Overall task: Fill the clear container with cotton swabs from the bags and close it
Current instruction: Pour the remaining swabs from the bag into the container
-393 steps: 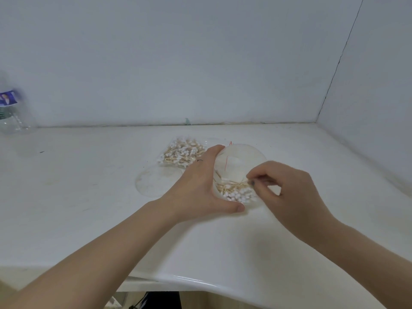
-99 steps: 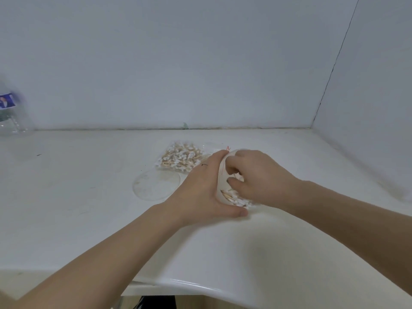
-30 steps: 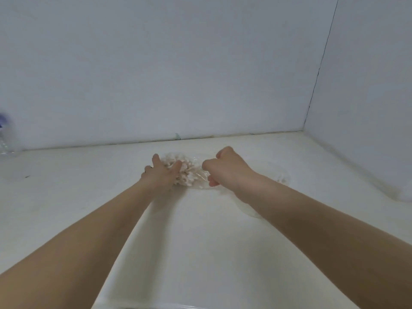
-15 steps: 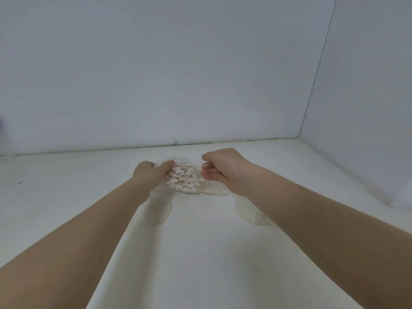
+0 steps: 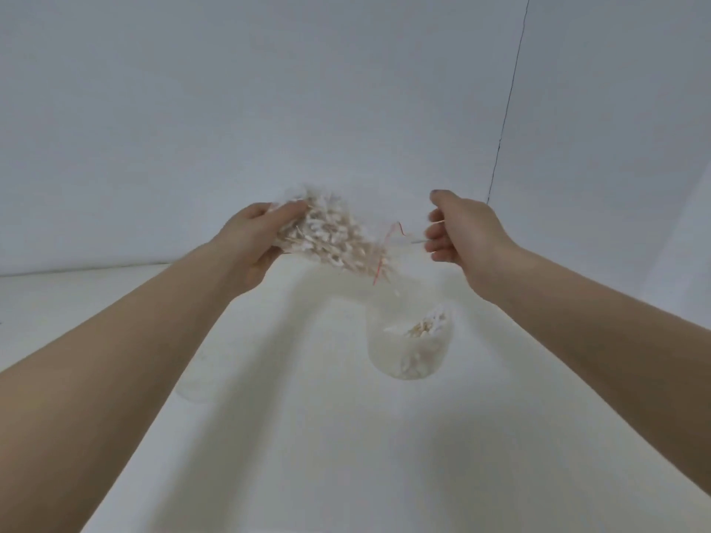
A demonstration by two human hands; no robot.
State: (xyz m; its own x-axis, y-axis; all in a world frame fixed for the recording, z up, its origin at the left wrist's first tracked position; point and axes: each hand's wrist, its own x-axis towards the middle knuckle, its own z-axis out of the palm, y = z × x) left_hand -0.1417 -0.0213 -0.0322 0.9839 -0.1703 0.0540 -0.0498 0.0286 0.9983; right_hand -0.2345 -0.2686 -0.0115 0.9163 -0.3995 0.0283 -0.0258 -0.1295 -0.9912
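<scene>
Bag of swabs (image 5: 334, 240) is up in the air btwn both hands, above & left of the clear container (image 5: 409, 340); left hand (image 5: 256, 240) has fingers curled round the closed fat end, right hand (image 5: 459, 234) pinches the mouth edge by the red zip strip (image 5: 384, 251), fingers curled in; bag slopes down toward the right, mouth roughly over the container.

Handling, prob.: bag is thin soft film, v. light, no stiffness of its own, so it sags & folds where not held; slippery too, so grip by bunching the film, not flat pads; best holds are as now, one at the bottom to tip, one at the mouth lip to keep it open & aimed. Swabs are light thin sticks, likely to jam crosswise at the mouth or scatter if tipped fast.

Container is clear, open, standing on the table (image 5: 307, 436), partly filled w/ swabs; looks light enough to tip if knocked; nobody steadies it.

Table is plain white, smooth; a faint clear round thing, maybe the lid (image 5: 196, 386), lies left by the left forearm, too blurred to be sure; plain pale walls meet in a corner (image 5: 504, 128) behind.
</scene>
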